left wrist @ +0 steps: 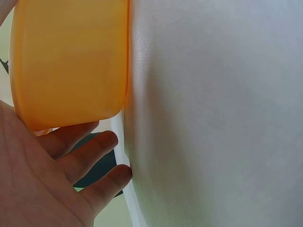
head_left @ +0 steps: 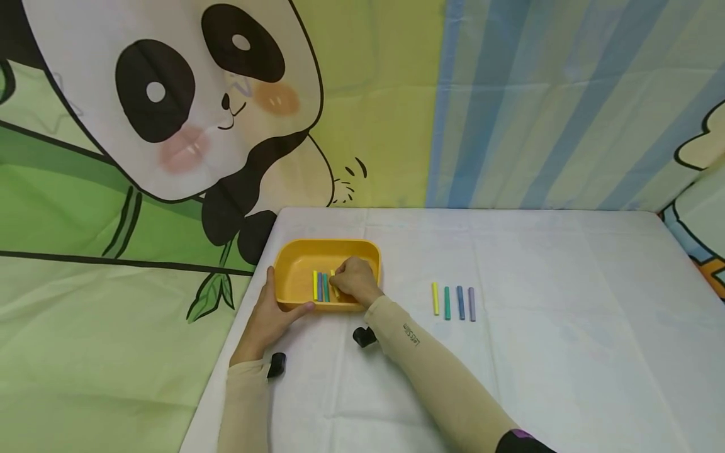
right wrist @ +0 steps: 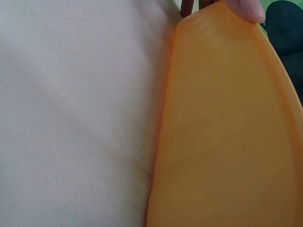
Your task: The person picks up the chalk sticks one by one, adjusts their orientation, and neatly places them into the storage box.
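Observation:
A yellow-orange plastic box (head_left: 294, 296) stands near the table's left edge. Inside it, a yellow chalk stick (head_left: 315, 285), a purple one (head_left: 320, 287) and a green one (head_left: 325, 287) lie side by side. My right hand (head_left: 357, 279) reaches into the box and pinches another yellow chalk stick (head_left: 333, 274) just right of the green one, its fingertips covering part of it. Around the near left corner of the box, my left hand (head_left: 272, 321) rests with its thumb along the front rim and its fingers (left wrist: 90, 153) spread straight at the left side.
Right of the box, a yellow chalk stick (head_left: 435, 298), a green one (head_left: 447, 303), a blue one (head_left: 460, 302) and a purple one (head_left: 472, 304) form a spaced row on the white tablecloth (head_left: 566, 352). A printed panda curtain (head_left: 368, 107) hangs behind the table.

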A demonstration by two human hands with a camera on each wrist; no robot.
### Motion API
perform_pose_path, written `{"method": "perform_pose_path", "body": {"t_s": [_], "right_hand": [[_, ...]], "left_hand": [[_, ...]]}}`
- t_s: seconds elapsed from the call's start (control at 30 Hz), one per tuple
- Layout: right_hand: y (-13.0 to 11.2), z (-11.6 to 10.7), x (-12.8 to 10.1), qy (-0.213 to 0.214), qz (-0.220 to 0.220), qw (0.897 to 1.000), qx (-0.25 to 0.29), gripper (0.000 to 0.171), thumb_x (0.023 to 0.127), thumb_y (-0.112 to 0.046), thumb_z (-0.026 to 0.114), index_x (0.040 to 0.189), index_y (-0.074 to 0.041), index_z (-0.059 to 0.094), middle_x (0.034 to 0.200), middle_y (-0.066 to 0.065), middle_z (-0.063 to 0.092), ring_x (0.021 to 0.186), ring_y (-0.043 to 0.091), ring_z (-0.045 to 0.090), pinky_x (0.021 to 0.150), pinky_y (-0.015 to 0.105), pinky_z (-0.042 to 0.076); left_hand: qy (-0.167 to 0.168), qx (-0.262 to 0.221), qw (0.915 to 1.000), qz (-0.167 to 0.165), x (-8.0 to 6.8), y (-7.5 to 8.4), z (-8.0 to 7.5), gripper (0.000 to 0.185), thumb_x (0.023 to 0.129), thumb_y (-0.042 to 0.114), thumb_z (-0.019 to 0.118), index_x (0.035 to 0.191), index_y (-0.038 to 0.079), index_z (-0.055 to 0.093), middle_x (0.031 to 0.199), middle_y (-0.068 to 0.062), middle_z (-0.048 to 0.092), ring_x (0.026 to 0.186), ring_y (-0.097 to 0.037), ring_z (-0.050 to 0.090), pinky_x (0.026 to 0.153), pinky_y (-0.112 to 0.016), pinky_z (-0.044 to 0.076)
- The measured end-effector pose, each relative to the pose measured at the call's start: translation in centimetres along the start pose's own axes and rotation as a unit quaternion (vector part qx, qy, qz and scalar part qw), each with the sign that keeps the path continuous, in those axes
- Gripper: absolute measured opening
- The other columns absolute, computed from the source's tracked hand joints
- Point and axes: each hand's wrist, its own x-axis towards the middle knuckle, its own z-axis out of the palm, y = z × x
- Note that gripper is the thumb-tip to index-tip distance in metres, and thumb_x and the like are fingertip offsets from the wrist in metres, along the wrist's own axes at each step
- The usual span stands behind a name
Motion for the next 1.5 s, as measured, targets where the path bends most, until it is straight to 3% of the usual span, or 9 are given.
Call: {"method": "perform_pose_path", "body": {"t_s": [0.43, 0.77, 0.93, 1.27, 1.5], "right_hand": [[-0.4, -0.1, -0.5, -0.005, -0.005, 1.000, 0.017, 0.012, 0.087, -0.018, 0.078, 0.083, -0.009, 0.071, 0.082, 0.003, 0.067, 0.069, 0.015, 0.058, 0.056, 0.022, 0.047], [-0.4, -0.5, -0.3, -0.002, -0.007, 1.000, 0.008, 0.014, 0.087, -0.017, 0.077, 0.076, -0.010, 0.073, 0.081, 0.001, 0.067, 0.065, 0.014, 0.056, 0.052, 0.022, 0.044], [-0.3, -0.8, -0.4, -0.004, -0.007, 1.000, 0.014, 0.009, 0.087, -0.016, 0.078, 0.086, -0.008, 0.075, 0.083, 0.002, 0.067, 0.070, 0.015, 0.059, 0.057, 0.022, 0.047], [-0.9, -1.7, -1.7, 0.005, -0.028, 0.999, 0.024, 0.017, 0.087, -0.020, 0.077, 0.100, -0.009, 0.075, 0.076, 0.000, 0.069, 0.073, 0.014, 0.062, 0.065, 0.024, 0.051], [-1.4, -3.5, -3.5, 0.006, -0.053, 0.997, 0.063, 0.023, 0.089, -0.022, 0.075, 0.106, -0.007, 0.073, 0.087, 0.001, 0.070, 0.072, 0.014, 0.066, 0.066, 0.027, 0.056]], "left_hand": [[0.004, 0.008, 1.0000, -0.004, 0.0, -0.1, 0.0, 0.133, 0.075, 0.069, 0.078, 0.159, 0.034, -0.018, 0.169, -0.011, 0.005, 0.153, -0.034, 0.014, 0.119, -0.059, 0.019], [0.002, 0.003, 1.0000, 0.001, 0.2, -0.2, 0.1, 0.136, 0.075, 0.068, 0.080, 0.161, 0.027, -0.016, 0.169, -0.012, 0.005, 0.152, -0.034, 0.014, 0.119, -0.060, 0.019], [-0.001, 0.001, 1.0000, -0.001, 0.2, 0.0, 0.0, 0.136, 0.074, 0.068, 0.080, 0.160, 0.029, -0.018, 0.169, -0.013, 0.006, 0.153, -0.034, 0.014, 0.119, -0.059, 0.018], [-0.006, 0.005, 1.0000, -0.004, 0.0, -0.1, 0.0, 0.137, 0.074, 0.067, 0.080, 0.160, 0.029, -0.020, 0.169, -0.015, 0.004, 0.153, -0.036, 0.013, 0.119, -0.061, 0.018], [-0.008, 0.002, 1.0000, -0.004, 0.1, 0.0, -0.1, 0.135, 0.075, 0.066, 0.080, 0.159, 0.031, -0.020, 0.169, -0.014, 0.004, 0.153, -0.036, 0.013, 0.119, -0.061, 0.017]]}}
